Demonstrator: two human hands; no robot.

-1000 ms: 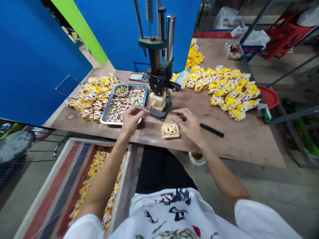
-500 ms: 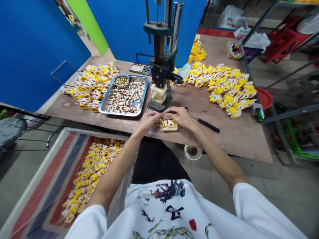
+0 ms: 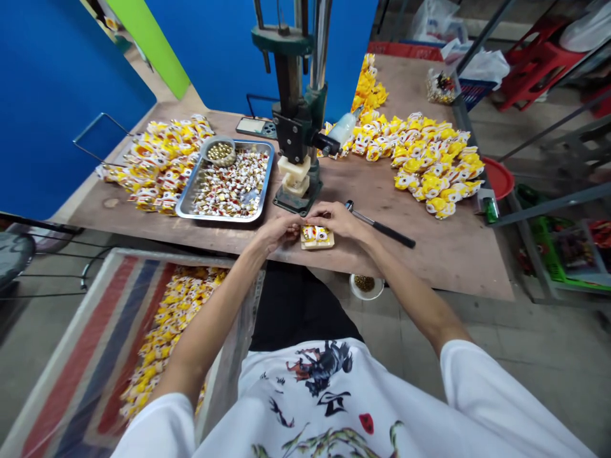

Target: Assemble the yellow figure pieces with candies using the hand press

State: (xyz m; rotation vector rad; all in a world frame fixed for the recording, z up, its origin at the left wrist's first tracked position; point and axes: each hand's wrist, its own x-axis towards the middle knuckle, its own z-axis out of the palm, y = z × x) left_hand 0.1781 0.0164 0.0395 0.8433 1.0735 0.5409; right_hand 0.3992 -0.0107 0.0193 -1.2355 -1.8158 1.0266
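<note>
At the front edge of the table, a small yellow-and-white toy figure (image 3: 316, 234) with a painted eye lies in a cream block (image 3: 319, 244). My left hand (image 3: 281, 230) is at the figure's left end, its fingers pinched together; whatever is between them is too small to make out. Over the top of the figure, my right hand (image 3: 335, 220) curls with its fingertips on the figure's upper edge. The fingertips of both hands nearly meet there. Just behind them stands a hand press (image 3: 293, 121) with cream jaws (image 3: 293, 175).
Left of the press sits a metal tray (image 3: 224, 218) of small white-and-red pieces, holding a bowl of gold beads (image 3: 219, 152). Toy figures are heaped left (image 3: 162, 162) and right (image 3: 434, 165). A black-handled lever (image 3: 386, 232) lies right of my hand. Below stands a bin of figures (image 3: 167, 337).
The camera view has shifted, so the table and press appear farther left. Both hands stay at the figure in the block; the left fingertips have drawn slightly down toward its left end.
</note>
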